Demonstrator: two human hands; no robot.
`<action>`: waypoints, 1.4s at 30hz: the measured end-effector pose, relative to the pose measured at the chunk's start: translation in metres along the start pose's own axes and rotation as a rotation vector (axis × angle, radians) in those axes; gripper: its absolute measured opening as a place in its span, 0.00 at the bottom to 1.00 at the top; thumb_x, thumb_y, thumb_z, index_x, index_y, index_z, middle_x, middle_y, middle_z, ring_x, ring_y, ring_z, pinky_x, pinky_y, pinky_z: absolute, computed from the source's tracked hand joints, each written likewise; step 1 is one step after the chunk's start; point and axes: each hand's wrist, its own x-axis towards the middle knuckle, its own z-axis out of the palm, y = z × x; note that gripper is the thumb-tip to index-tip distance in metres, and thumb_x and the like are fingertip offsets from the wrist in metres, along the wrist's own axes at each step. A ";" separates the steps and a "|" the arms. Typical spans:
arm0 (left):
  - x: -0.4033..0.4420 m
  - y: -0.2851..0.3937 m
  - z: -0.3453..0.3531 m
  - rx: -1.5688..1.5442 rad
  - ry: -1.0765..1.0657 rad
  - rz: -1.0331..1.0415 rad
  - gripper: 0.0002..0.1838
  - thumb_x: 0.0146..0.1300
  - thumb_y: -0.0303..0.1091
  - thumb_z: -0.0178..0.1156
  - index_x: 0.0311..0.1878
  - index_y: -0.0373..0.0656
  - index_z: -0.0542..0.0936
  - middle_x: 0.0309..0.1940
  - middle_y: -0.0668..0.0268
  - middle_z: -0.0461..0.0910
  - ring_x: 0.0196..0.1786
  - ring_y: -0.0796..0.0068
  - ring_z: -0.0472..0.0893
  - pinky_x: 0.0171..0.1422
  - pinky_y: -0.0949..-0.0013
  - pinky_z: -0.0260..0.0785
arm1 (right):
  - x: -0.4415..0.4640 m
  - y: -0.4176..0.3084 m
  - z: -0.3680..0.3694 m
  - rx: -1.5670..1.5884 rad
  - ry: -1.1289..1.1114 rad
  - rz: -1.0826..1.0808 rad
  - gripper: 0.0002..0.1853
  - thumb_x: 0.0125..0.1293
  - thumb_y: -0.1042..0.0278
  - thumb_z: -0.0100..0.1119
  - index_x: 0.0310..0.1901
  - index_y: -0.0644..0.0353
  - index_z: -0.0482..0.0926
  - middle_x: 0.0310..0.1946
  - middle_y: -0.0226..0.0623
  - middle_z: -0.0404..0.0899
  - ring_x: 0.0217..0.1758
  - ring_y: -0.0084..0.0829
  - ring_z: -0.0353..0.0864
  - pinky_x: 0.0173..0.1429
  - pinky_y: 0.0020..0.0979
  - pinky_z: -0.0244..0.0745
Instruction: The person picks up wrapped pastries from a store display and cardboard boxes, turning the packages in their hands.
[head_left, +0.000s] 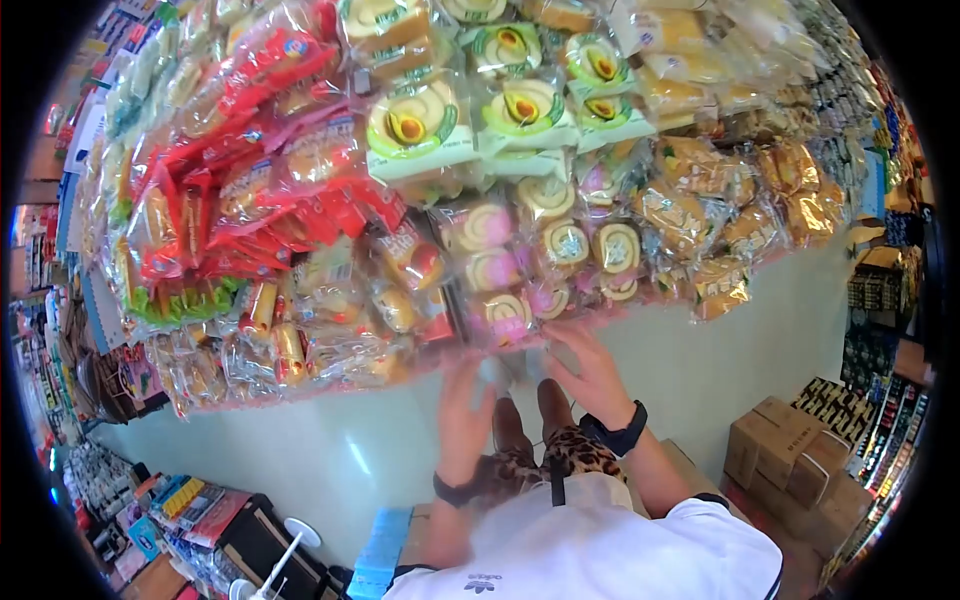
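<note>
Plastic-wrapped swirl rolls [503,316] lie by the display edge [770,260], seemingly already in rows, what remains unclear; the right hand [588,378] spreads its fingers nearby, the left hand's [464,415] too blurred to tell.

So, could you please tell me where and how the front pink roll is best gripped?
I'd pinch the front pink roll by its near edge, coming from the front: that edge faces the left hand and right hand, while another pink roll sits right behind.

Glossy plastic wrappers [500,315], smooth shiny floor [690,370], matt cardboard boxes [785,440].
</note>
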 end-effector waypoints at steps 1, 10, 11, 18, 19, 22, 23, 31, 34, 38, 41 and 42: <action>0.003 -0.006 0.005 0.011 0.000 -0.021 0.28 0.64 0.23 0.69 0.68 0.40 0.77 0.64 0.55 0.78 0.57 0.59 0.83 0.57 0.60 0.77 | 0.004 0.005 0.004 -0.041 -0.014 -0.001 0.22 0.68 0.72 0.67 0.63 0.61 0.78 0.61 0.45 0.79 0.60 0.49 0.81 0.65 0.43 0.76; 0.017 -0.027 0.035 0.031 -0.055 -0.143 0.35 0.64 0.27 0.70 0.75 0.40 0.71 0.66 0.52 0.77 0.62 0.57 0.81 0.60 0.58 0.76 | 0.017 0.036 0.025 -0.283 -0.064 0.021 0.29 0.61 0.71 0.68 0.66 0.59 0.77 0.60 0.47 0.80 0.59 0.55 0.78 0.65 0.50 0.70; 0.018 -0.027 0.036 0.023 -0.065 -0.157 0.36 0.64 0.28 0.70 0.75 0.40 0.70 0.66 0.52 0.77 0.63 0.57 0.81 0.61 0.58 0.76 | 0.016 0.037 0.027 -0.280 -0.058 0.039 0.30 0.61 0.70 0.69 0.66 0.59 0.76 0.59 0.47 0.80 0.59 0.55 0.78 0.65 0.50 0.71; 0.025 -0.022 0.046 -0.065 -0.057 -0.247 0.37 0.64 0.27 0.70 0.77 0.39 0.68 0.67 0.52 0.78 0.63 0.59 0.82 0.61 0.59 0.77 | 0.029 0.024 0.033 -0.311 -0.031 0.053 0.36 0.60 0.70 0.70 0.71 0.60 0.70 0.57 0.51 0.80 0.58 0.56 0.78 0.64 0.50 0.70; 0.026 -0.018 0.045 -0.099 -0.068 -0.279 0.37 0.65 0.27 0.69 0.77 0.38 0.68 0.67 0.52 0.78 0.63 0.60 0.83 0.61 0.59 0.77 | 0.029 0.025 0.034 -0.292 -0.028 0.070 0.37 0.60 0.70 0.70 0.71 0.59 0.69 0.57 0.51 0.80 0.58 0.56 0.78 0.64 0.50 0.70; 0.024 -0.014 0.043 -0.127 -0.092 -0.300 0.35 0.65 0.27 0.69 0.76 0.37 0.70 0.66 0.52 0.80 0.62 0.62 0.83 0.60 0.60 0.77 | 0.027 0.022 0.034 -0.225 -0.032 0.101 0.37 0.60 0.70 0.71 0.72 0.58 0.69 0.56 0.52 0.80 0.59 0.57 0.78 0.64 0.51 0.71; 0.024 -0.013 0.042 -0.126 -0.096 -0.289 0.35 0.65 0.26 0.69 0.75 0.36 0.71 0.65 0.52 0.80 0.61 0.63 0.83 0.59 0.61 0.77 | 0.028 0.021 0.031 -0.200 -0.040 0.099 0.37 0.60 0.70 0.71 0.72 0.58 0.69 0.56 0.53 0.80 0.60 0.58 0.77 0.63 0.51 0.71; 0.021 0.009 0.028 -0.117 0.037 -0.233 0.28 0.64 0.24 0.69 0.68 0.35 0.78 0.56 0.54 0.85 0.53 0.67 0.86 0.53 0.65 0.79 | 0.025 0.013 0.025 -0.101 0.041 0.044 0.27 0.61 0.69 0.70 0.63 0.59 0.77 0.47 0.45 0.83 0.54 0.51 0.81 0.61 0.49 0.73; 0.018 0.009 0.019 -0.104 0.102 -0.196 0.25 0.65 0.22 0.69 0.66 0.35 0.80 0.54 0.56 0.85 0.51 0.70 0.85 0.53 0.67 0.79 | 0.025 -0.002 0.017 0.025 0.037 0.064 0.22 0.61 0.70 0.70 0.58 0.61 0.80 0.46 0.44 0.83 0.54 0.51 0.81 0.59 0.47 0.75; 0.014 0.016 0.009 -0.173 0.124 -0.169 0.22 0.68 0.22 0.68 0.65 0.33 0.81 0.54 0.57 0.85 0.50 0.74 0.85 0.55 0.70 0.78 | 0.020 -0.019 0.010 0.102 0.062 0.053 0.19 0.62 0.72 0.69 0.55 0.63 0.81 0.46 0.45 0.83 0.52 0.52 0.82 0.56 0.45 0.77; 0.013 0.034 -0.002 -0.255 0.105 -0.172 0.21 0.69 0.22 0.67 0.65 0.33 0.81 0.54 0.59 0.84 0.50 0.76 0.84 0.56 0.71 0.78 | 0.018 -0.028 0.004 0.146 0.096 0.025 0.15 0.63 0.74 0.67 0.52 0.64 0.82 0.45 0.46 0.84 0.50 0.52 0.83 0.55 0.44 0.78; 0.012 0.040 -0.005 -0.276 0.093 -0.180 0.21 0.70 0.22 0.67 0.65 0.32 0.81 0.54 0.59 0.84 0.50 0.76 0.84 0.57 0.71 0.78 | 0.017 -0.031 0.000 0.162 0.104 0.018 0.14 0.64 0.74 0.67 0.51 0.64 0.82 0.45 0.46 0.84 0.50 0.52 0.83 0.54 0.44 0.78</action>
